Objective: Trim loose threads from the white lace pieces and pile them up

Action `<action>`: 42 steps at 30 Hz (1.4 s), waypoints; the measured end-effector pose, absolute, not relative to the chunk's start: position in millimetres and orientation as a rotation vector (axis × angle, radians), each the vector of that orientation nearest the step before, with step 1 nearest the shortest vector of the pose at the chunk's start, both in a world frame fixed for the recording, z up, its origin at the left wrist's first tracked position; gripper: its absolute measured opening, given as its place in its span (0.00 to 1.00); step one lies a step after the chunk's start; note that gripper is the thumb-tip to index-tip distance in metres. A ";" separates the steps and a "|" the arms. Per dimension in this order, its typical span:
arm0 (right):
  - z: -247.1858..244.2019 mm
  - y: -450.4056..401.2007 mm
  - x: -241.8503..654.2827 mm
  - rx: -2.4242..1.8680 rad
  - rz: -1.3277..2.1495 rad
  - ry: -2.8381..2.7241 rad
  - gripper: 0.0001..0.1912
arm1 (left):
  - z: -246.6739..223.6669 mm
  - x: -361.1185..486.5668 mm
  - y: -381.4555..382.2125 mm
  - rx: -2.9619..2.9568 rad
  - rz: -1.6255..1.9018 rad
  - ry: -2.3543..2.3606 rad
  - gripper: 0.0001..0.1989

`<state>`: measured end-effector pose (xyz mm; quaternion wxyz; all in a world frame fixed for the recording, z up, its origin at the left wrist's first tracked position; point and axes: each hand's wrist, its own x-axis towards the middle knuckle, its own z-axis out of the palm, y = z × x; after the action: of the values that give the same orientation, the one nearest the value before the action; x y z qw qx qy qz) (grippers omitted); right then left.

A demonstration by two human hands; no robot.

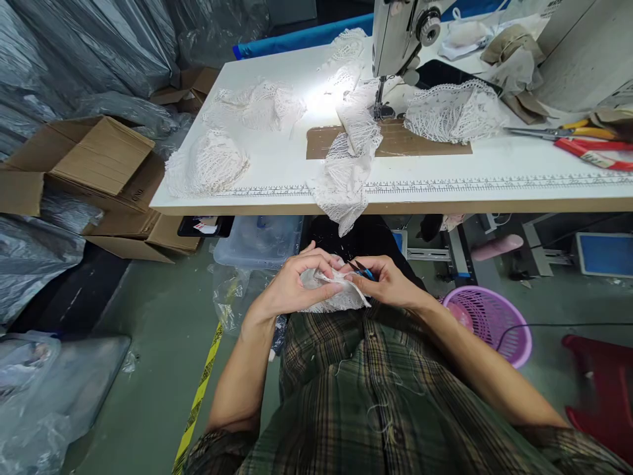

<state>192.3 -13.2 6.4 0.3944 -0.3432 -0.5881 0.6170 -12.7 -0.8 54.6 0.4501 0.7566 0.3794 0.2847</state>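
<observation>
While the left hand holds white lace in a tight pinch, before a plaid shirt, the right hand is closed around blue snips, sewing machine at 1 o'clock from the lace, purple basket at 3 o'clock.

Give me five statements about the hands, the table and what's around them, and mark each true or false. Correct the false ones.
1. The right hand holds small blue snips. True.
2. The left hand is empty. False: it holds a white lace piece.
3. Red-handled scissors lie on the right part of the table. True.
4. The purple basket stands on the table. False: it is on the floor, to the right.
5. An open cardboard box is left of the table. True.
</observation>
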 end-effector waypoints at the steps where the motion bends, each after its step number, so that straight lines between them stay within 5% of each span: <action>1: 6.9 -14.1 193.5 -0.875 1.542 -1.522 0.15 | 52.6 -12.6 -0.6 1.853 0.708 0.960 0.07; 8: 6.6 -25.3 195.9 -1.010 1.378 -1.515 0.18 | 45.0 -11.1 -4.8 1.545 0.674 1.154 0.12; 17: 3.1 -29.2 193.4 -1.040 1.203 -1.540 0.07 | 43.1 -15.6 -11.4 1.274 0.855 1.111 0.12; 42: -1.2 -31.4 188.7 -1.096 1.370 -1.396 0.13 | 34.7 -20.1 -14.9 1.529 0.872 1.247 0.19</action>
<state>188.7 -31.4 -1.2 0.4345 -0.4403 -0.5608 0.5504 -20.1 -14.9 34.7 0.4724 0.6248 0.5095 0.3563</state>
